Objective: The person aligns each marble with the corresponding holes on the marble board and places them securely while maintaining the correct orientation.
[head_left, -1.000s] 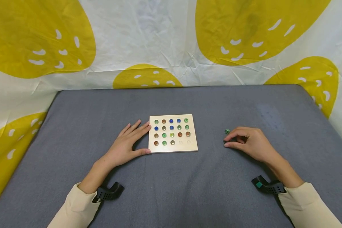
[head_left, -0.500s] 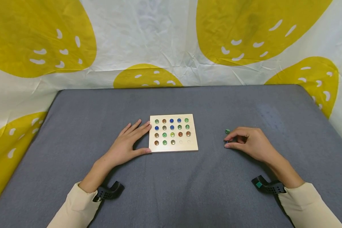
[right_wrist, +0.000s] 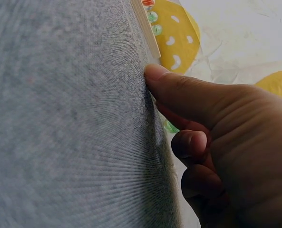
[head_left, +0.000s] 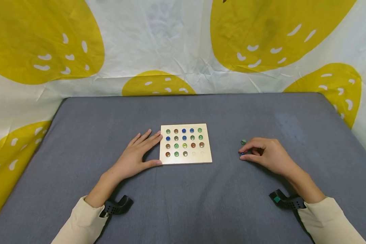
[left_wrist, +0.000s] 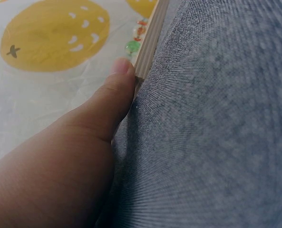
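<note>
Round glass marble [head_left: 242, 154] in fingertip grip

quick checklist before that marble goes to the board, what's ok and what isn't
1. Wooden board steadied: ok, left hand lies against its left edge, thumb at the near corner.
2. Free holes: ok, two bare holes at the right end of the near row.
3. Right hand on a marble: cannot tell, a blue marble sits at its fingertips, grip unclear.
4. Green marble: ok, loose on the cloth, apart from the fingers.
5. Path to the board: ok, only grey cloth between.
</note>
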